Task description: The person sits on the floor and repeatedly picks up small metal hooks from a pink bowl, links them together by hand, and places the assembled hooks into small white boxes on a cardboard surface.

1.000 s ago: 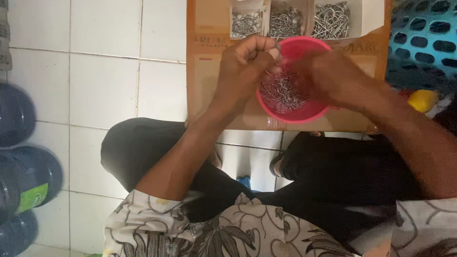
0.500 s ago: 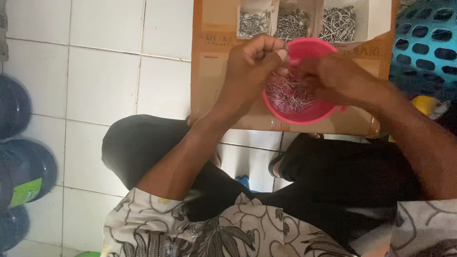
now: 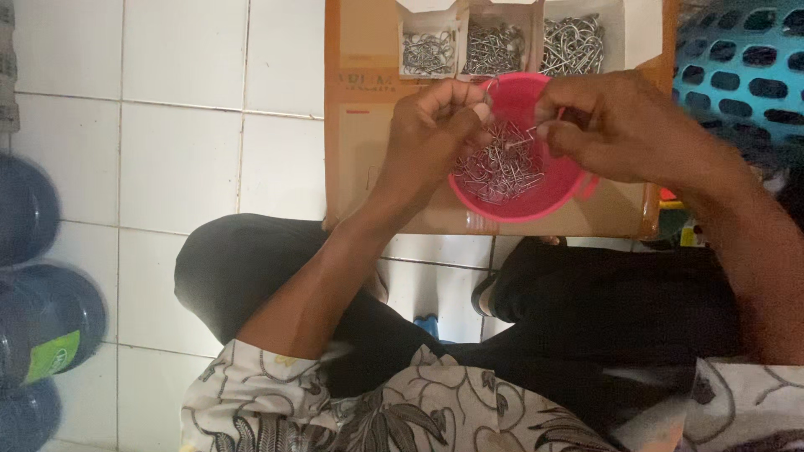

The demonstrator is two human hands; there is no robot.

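Two hands work over a round pink plastic bowl (image 3: 536, 197) that holds a heap of small bent silver wire hooks (image 3: 500, 163). The left hand (image 3: 435, 134) hangs over the bowl's left rim, its fingers (image 3: 479, 110) pinched together on a thin wire piece. The right hand (image 3: 615, 125) is above the bowl's right rim, fingers closed on another wire hook (image 3: 521, 141) that points into the bowl. The bowl sits on a flat brown cardboard sheet (image 3: 360, 125) on the white tiled floor (image 3: 180, 134). Beyond the bowl, three small open white boxes (image 3: 494, 38) hold more wire hooks. Right of the bowl stands a turquoise perforated plastic basket (image 3: 741, 71). Far left of it are dark blue water jugs (image 3: 38, 318).
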